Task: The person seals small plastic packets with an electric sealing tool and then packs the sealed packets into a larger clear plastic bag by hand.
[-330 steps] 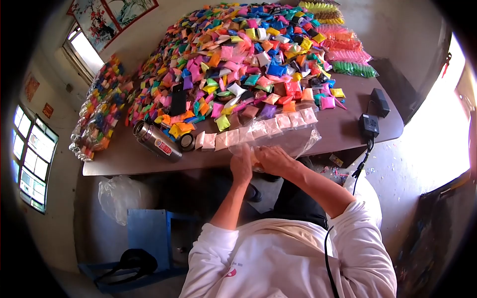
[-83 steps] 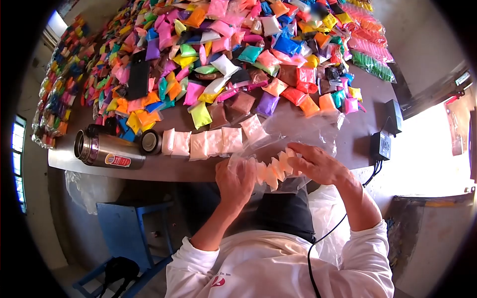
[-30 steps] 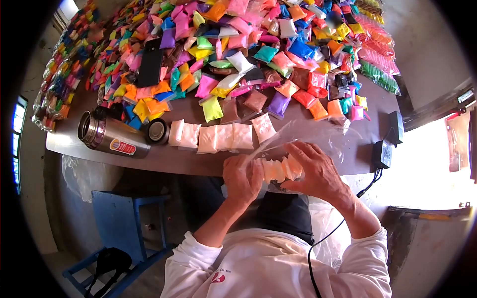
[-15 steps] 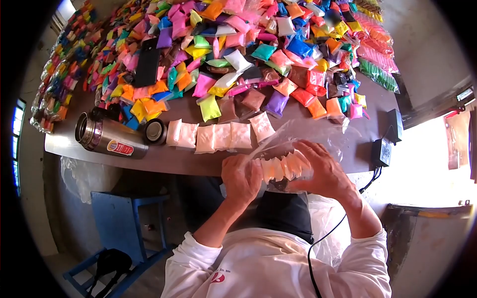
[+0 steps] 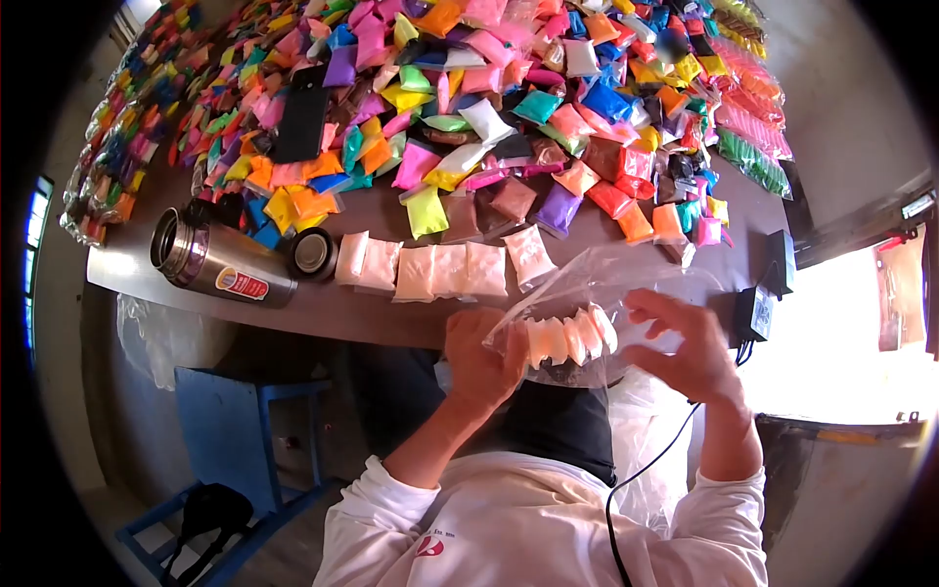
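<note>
My left hand [image 5: 482, 357] is closed on a clear plastic bag [image 5: 577, 279] at the table's front edge. Inside the bag stand several peach-coloured packets [image 5: 567, 338], packed in a row. To the right of them my right hand [image 5: 685, 342] is apart from the packets, its fingers spread and curved, with nothing seen in it. Beyond the bag, several more pale peach packets [image 5: 450, 271] lie side by side on the table [image 5: 372, 318], and a single pale packet [image 5: 529, 256] lies tilted at their right end.
A heap of small coloured packets [image 5: 425, 210] covers the far table. A steel flask [image 5: 220, 262], its black lid [image 5: 313, 252] and a black phone [image 5: 300, 122] lie to the left. Black adapters [image 5: 753, 313] sit at the right edge. A blue chair [image 5: 220, 421] stands lower left.
My right hand has moved off the packets to the right and its fingers have opened. My left hand still holds the bag. The view has shifted slightly.
</note>
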### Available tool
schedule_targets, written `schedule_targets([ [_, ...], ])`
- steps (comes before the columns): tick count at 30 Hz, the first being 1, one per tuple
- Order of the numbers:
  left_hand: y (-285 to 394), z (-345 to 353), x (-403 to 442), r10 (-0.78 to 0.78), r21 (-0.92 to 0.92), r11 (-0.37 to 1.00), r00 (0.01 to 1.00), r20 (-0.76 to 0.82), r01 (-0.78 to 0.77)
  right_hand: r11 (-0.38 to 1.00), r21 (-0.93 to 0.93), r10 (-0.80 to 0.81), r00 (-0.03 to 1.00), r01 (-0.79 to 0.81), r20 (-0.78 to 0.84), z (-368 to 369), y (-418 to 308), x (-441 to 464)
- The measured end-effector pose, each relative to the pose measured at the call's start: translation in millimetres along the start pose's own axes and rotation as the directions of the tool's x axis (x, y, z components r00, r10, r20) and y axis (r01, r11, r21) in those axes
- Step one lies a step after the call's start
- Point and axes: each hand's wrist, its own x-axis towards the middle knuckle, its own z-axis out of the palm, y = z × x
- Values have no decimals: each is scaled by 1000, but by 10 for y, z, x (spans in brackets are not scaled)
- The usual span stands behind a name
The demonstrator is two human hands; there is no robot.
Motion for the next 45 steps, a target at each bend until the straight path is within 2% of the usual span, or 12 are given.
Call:
schedule_targets([
  [2,-8,-9,0,11,15,1000,1000,12,-11,987,130,-75,985,95,-153,-120,-113,81],
  [7,-13,11,-14,47,83,995,999,11,-48,930,-127,-367,899,346,-240,-38,-340,862],
  [11,3,13,-7,46,21,999,996,-76,-44,895,-255,-302,918,365,256,241,-111,1664],
  [12,-27,14,-2,68,30,997,996,-59,-67,891,-256,-311,915,375,258,287,-150,1763],
  [14,-21,27,-17,57,24,998,995,-78,-55,789,-471,-105,842,395,530,395,-228,1885],
  [18,-94,33,-53,41,6,999,999,-10,-41,679,-434,-265,749,592,607,652,13,1859],
  [21,-95,22,-48,118,64,991,992,-48,-115,641,-546,-106,767,540,633,655,-165,1736],
  [29,-93,-7,-48,111,73,991,994,-7,-110,586,-601,-151,801,544,579,649,-70,1666],
  [31,-116,-2,-54,125,76,989,992,3,-125,647,-601,-71,821,470,566,490,-249,1701],
  [32,-115,1,-66,111,66,992,994,0,-111,766,-463,-169,834,446,525,440,-284,1705],
  [37,-118,33,-80,84,58,995,996,11,-85,765,-443,-244,847,468,473,684,-433,1677],
  [45,-126,9,-87,111,98,989,994,18,-112,704,-573,-61,839,421,541,1097,-492,1638],
])
